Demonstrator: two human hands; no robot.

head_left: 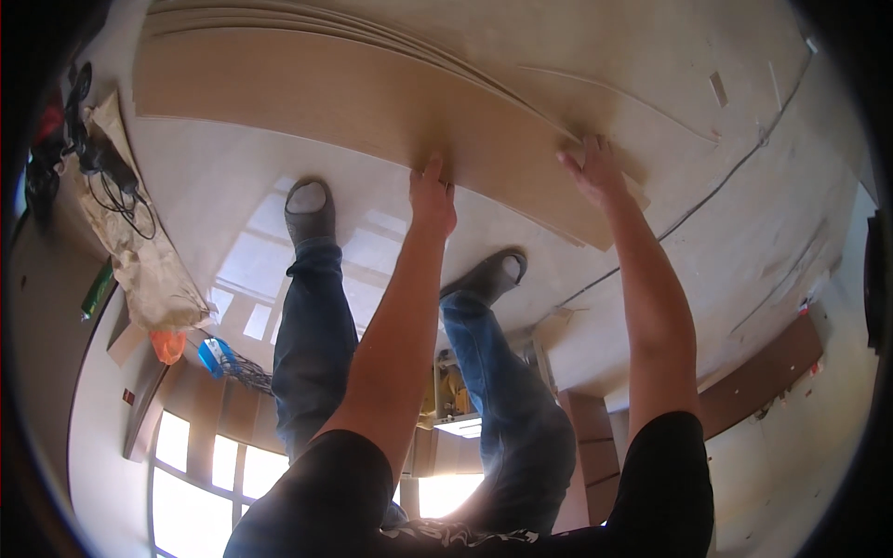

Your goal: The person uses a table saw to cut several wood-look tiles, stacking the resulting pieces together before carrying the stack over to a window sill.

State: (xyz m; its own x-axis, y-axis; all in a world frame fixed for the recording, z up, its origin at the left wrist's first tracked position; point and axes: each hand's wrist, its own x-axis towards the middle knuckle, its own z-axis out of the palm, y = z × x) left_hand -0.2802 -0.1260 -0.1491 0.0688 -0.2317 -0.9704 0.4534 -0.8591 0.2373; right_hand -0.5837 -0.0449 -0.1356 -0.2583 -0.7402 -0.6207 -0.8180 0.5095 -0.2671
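Note:
A long, thin brown board, like a fibreboard strip, lies across the floor in front of me, its right end nearest to me. My left hand holds the board's near edge, with the thumb on top and the other fingers partly hidden at the edge. Around the far edge, close to the right end, my right hand is closed, its thumb on the board's face. Several similar strips lie stacked along the far side of the board.
A thin offcut strip and small scraps lie beyond my right hand. A dark cable crosses the floor at right. To the left are brown paper, a black corded tool and an orange bag. My shoes stand near the board.

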